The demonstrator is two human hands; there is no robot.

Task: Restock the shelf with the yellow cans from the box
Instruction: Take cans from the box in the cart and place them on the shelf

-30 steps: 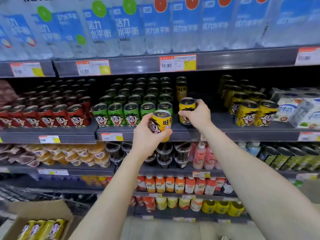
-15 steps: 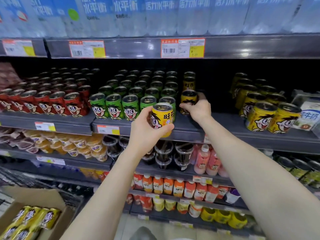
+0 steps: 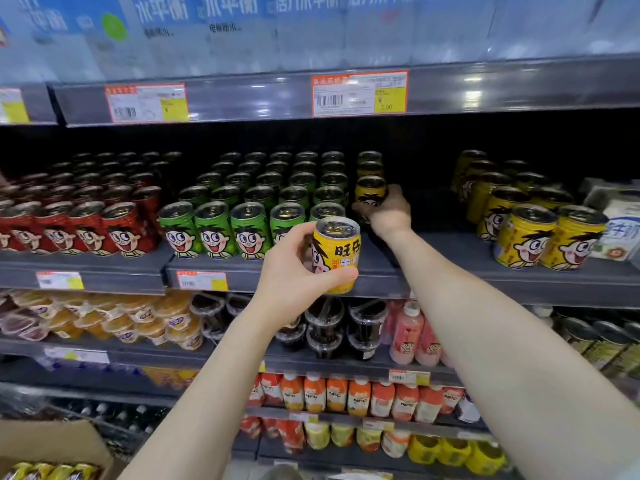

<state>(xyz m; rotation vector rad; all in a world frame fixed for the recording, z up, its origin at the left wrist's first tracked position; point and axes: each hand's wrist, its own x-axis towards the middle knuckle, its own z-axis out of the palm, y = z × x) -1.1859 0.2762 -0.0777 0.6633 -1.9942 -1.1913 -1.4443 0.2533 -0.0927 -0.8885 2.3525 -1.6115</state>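
Right hand (image 3: 389,211) wrapped round a can (image 3: 370,194) deep on the shelf (image 3: 450,271), just beside the green cans (image 3: 249,230). Left hand (image 3: 294,268) grips second can (image 3: 337,258) before the shelf edge. Suggest: seat first upright in line, release, then set second directly in front. Box (image 3: 52,445) holds more.

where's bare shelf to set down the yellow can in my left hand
Bare shelf runs between the right hand gripping a yellow can and the yellow cans at far right. Green cans and red cans to the left are packed tight.
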